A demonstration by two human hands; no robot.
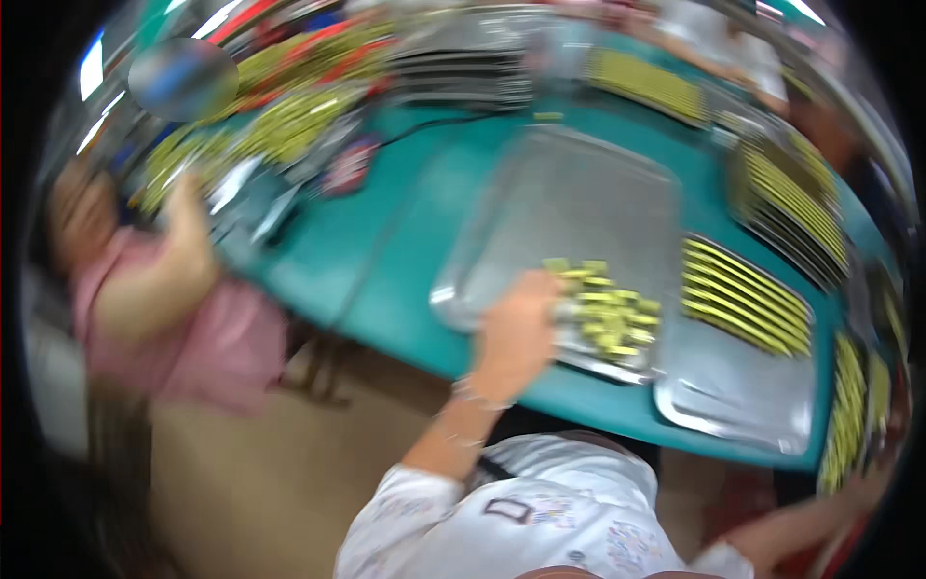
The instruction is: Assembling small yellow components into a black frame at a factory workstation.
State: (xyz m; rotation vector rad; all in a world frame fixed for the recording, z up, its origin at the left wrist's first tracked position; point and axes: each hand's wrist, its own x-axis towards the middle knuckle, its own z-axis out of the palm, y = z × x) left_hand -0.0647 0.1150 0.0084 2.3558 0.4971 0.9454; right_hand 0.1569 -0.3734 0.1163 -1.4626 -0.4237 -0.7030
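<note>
My left hand, with a thin bracelet at its wrist, is over the near edge of a large metal tray. Its fingertips are at a loose pile of small yellow-green blocks in the tray's near right corner; blur hides whether they grip any. To the right, a smaller metal tray carries neat rows of similar blocks on its far half. My right hand stretches out to the far right, close to a heap of yellow-green pieces. It is smeared and its fingers cannot be made out.
A person in pink sits at the left by a big heap of yellow-green packets. Stacked metal trays stand at the back of the green table. Filled trays are stacked at the right. Another person in white is across the table.
</note>
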